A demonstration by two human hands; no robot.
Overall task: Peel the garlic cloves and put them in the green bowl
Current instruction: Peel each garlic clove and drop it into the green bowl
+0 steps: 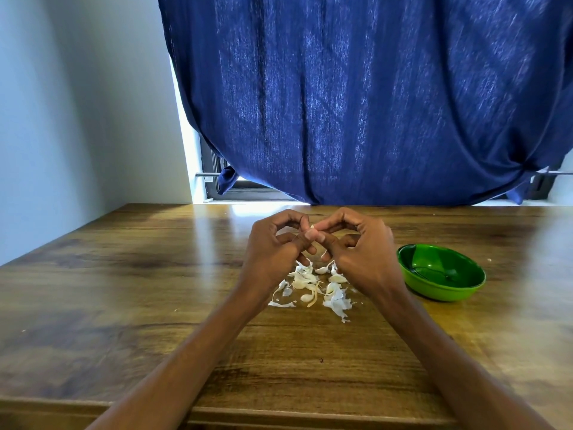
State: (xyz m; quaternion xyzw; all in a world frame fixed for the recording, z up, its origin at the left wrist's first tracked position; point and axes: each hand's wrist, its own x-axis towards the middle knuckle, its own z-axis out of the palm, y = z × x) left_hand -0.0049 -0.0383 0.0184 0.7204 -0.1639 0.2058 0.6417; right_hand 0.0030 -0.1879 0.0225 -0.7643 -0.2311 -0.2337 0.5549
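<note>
While the left hand (273, 243) and right hand (359, 246) pinch one garlic clove (311, 227) together above the counter (124, 274), fingers curled tight to strip its skin, peels (313, 287) pile beneath and the green bowl (441, 273) waits just right, apparently empty.

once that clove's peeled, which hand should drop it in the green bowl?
Right, probably. The green bowl sits on the table beside the right hand, nothing between. The left hand would have to cross over it. Both pinch the clove now.
</note>
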